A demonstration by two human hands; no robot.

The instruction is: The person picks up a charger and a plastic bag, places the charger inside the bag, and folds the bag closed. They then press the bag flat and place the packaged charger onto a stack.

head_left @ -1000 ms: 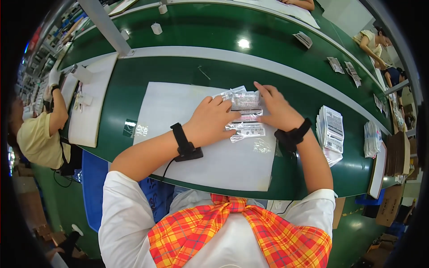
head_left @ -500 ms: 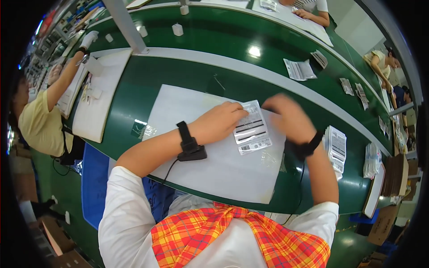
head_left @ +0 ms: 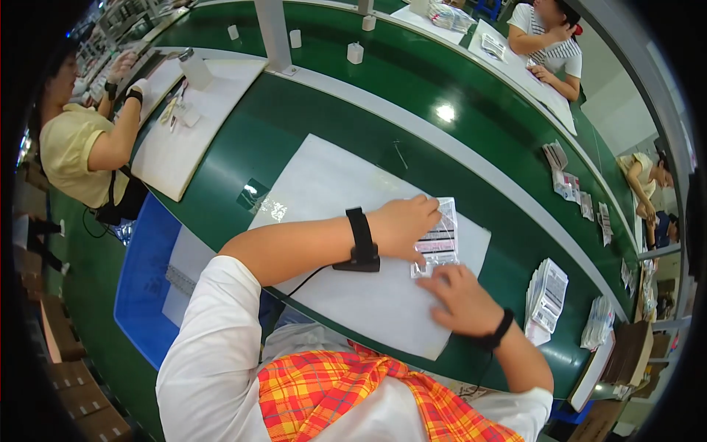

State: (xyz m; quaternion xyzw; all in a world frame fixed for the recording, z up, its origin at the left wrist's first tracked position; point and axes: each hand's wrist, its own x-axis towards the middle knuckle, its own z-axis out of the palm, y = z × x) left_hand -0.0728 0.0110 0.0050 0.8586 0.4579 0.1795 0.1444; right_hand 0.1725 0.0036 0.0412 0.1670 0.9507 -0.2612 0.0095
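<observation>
A small clear plastic packet with a printed label lies on a white sheet on the green bench. My left hand rests flat on the packet's left edge, fingers together, pressing it down. Just below the packet is my right hand, fingers spread, fingertips touching its lower edge. Both wrists wear black bands, the left with a cable running back along my forearm.
A stack of similar packets lies to the right, with another pile beyond it. A blue bin sits at my lower left. One person in yellow works at the left, and others sit across the bench at the upper right.
My right hand has come down from above the packet to its lower edge. My left hand has settled flat on the packet. The view has swung left.
</observation>
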